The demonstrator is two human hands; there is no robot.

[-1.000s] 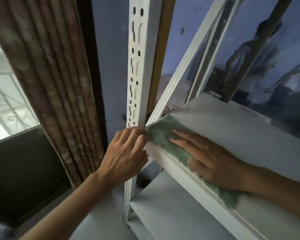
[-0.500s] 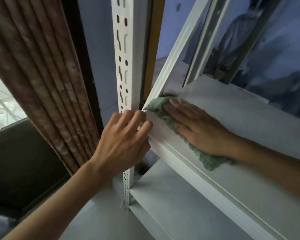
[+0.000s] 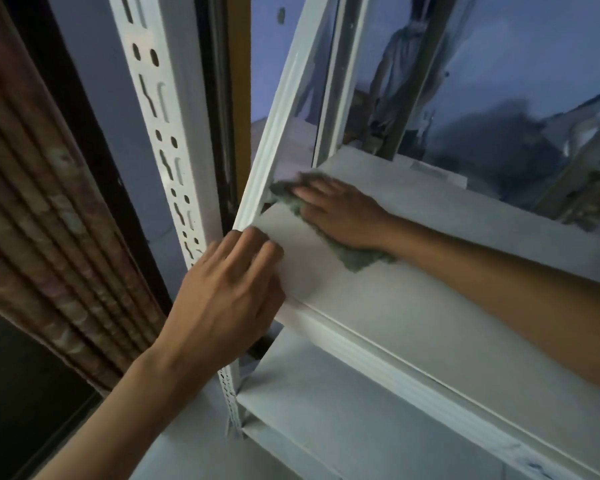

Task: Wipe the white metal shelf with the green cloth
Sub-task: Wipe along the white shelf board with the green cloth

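While the right hand (image 3: 340, 216) presses flat on the cloth (image 3: 357, 256) at the shelf's (image 3: 413, 306) left rear corner, mid-frame, wiping is underway; next it likely needs a sweep back rightward. Cloth lies under palm and fingers. Left hand (image 3: 229, 299) rests open-fingered on the shelf's front corner, lower left of the cloth.

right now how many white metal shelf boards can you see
2: the upper white metal shelf board under the green cloth, and a lower white metal shelf board beneath it. Others may lie out of view.
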